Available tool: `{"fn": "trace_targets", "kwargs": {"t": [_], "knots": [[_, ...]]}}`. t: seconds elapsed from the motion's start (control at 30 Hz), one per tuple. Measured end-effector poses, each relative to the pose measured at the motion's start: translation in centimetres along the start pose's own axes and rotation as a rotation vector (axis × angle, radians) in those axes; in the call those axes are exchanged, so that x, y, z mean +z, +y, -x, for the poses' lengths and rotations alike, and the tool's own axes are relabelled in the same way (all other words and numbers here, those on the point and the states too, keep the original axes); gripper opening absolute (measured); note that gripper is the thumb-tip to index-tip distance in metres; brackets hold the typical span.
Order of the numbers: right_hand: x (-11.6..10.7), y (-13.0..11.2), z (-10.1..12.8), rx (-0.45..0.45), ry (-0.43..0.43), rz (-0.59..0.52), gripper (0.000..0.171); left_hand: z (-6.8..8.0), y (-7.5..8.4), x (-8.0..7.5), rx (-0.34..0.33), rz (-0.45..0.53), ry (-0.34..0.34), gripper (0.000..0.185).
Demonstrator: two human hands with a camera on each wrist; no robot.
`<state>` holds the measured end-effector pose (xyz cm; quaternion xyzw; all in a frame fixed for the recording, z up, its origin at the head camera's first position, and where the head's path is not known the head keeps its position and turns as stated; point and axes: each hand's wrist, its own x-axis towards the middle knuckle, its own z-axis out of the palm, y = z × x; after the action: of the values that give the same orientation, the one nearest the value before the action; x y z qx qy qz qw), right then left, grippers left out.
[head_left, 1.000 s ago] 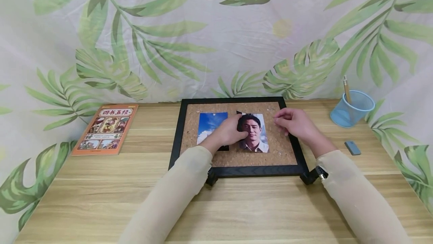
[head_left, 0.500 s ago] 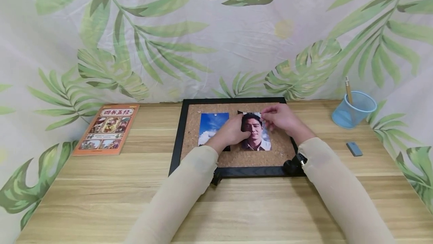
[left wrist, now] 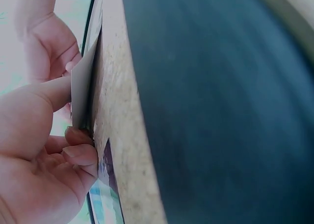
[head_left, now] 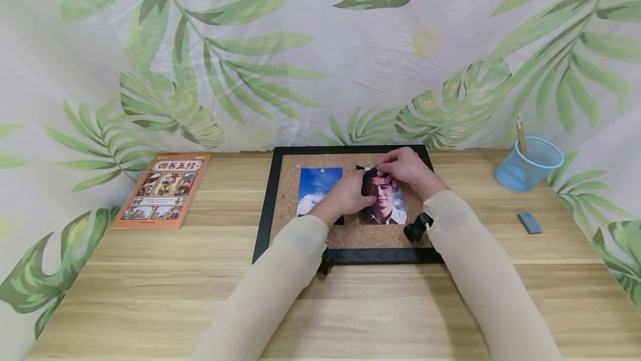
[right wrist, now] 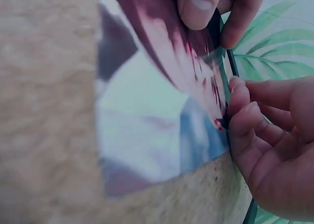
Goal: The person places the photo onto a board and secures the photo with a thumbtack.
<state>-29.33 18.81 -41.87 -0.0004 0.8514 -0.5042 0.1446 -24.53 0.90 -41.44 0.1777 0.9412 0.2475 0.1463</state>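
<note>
A portrait photo (head_left: 384,213) lies over a black-framed cork board (head_left: 370,238) on the table. My left hand (head_left: 348,194) grips the photo's left edge, thumb on its face and fingers behind. In the left wrist view, that edge of the photo (left wrist: 82,91) stands off the cork. At the photo's top edge is my right hand (head_left: 404,166), its thumb and fingertips pinching what looks like a small push pin (left wrist: 69,66), mostly hidden. Left of the portrait, a sky photo (head_left: 316,186) has a pin (head_left: 322,170) at its top; my left hand covers part of it.
An orange comic-style book (head_left: 162,191) lies at the left of the table. At the right stand a blue mesh cup (head_left: 526,169) with a pencil (head_left: 521,136) in it and, nearer, a grey-blue eraser (head_left: 529,223). A leaf-patterned cloth (head_left: 360,66) hangs behind.
My right hand has moved left from the board's right side to the top of the portrait photo. My left hand keeps its grip on the photo's left edge.
</note>
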Motion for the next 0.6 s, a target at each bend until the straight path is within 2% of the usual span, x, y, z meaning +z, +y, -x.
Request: {"fn": "trace_targets", "kwargs": {"t": [0.13, 0.27, 0.6], "knots": [[0.3, -0.5, -0.5, 0.002, -0.006, 0.079, 0.019, 0.0, -0.1, 0.1, 0.015, 0.001, 0.004, 0.075], [0.3, -0.9, -0.8, 0.023, -0.029, 0.1, 0.019, -0.1, -0.1, 0.2, 0.033, 0.001, 0.003, 0.073], [0.4, -1.6, -1.6, 0.063, -0.076, 0.219, 0.018, 0.1, -0.1, 0.1, 0.023, 0.009, 0.004, 0.075]]}}
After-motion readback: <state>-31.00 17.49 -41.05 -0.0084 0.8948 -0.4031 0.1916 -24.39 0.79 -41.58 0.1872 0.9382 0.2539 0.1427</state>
